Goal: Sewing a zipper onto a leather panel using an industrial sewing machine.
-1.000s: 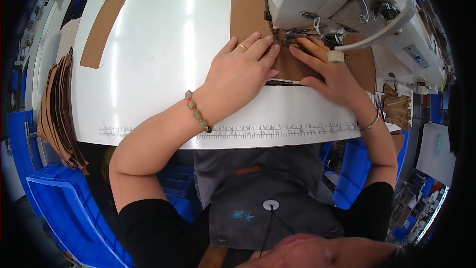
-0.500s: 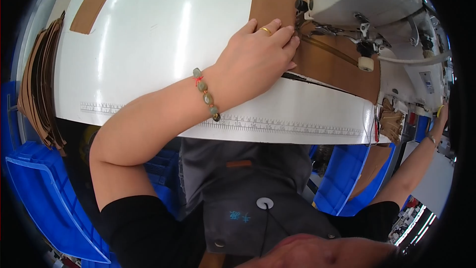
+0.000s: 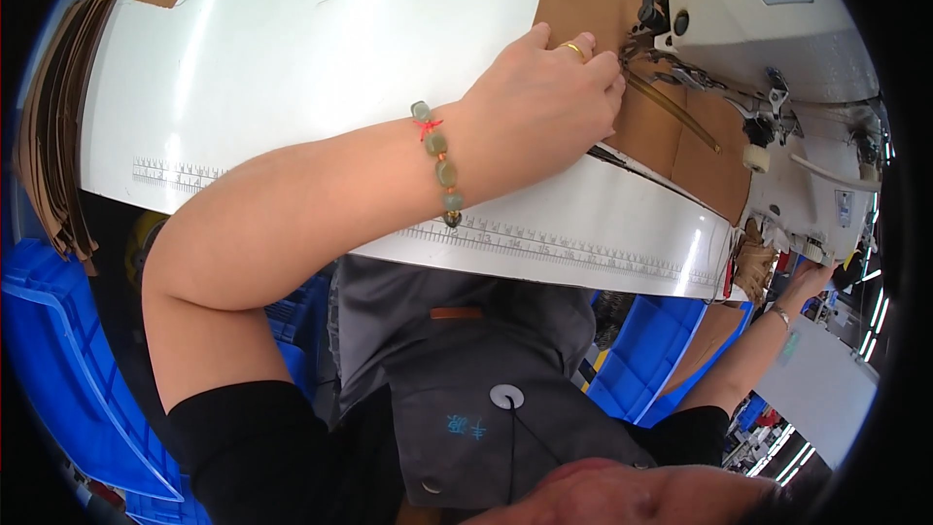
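Head view. The brown sheet [image 3: 714, 170] lay on the white table [image 3: 321, 68], partly beneath the head of the sewing machine [image 3: 777, 39]. We noted the left hand [image 3: 559, 102] palm down over its left part, just beside the presser-foot area, with the fingers lightly bent, the little finger slightly apart and the others close together; the thumb was hidden. The hand appeared to rest there to keep the sheet flat and from turning, for we saw no pinch on it.

We found the right hand [image 3: 810, 279] well apart from the sheet, near the machine's far right end; it was too small for us to tell whether its fingers gripped anything. Its placing suggested a reach for a part of the machine.

We judged the sheet's long axis to run obliquely, from the far side at upper left toward the near right corner of the table. Its notched end pointed away from the person, and its dark near edge slanted down to the right. A narrow brass-coloured strip [image 3: 671, 112] lay over it, pointing roughly the same way. The machine covered part of the outline, so we could not trace it whole.
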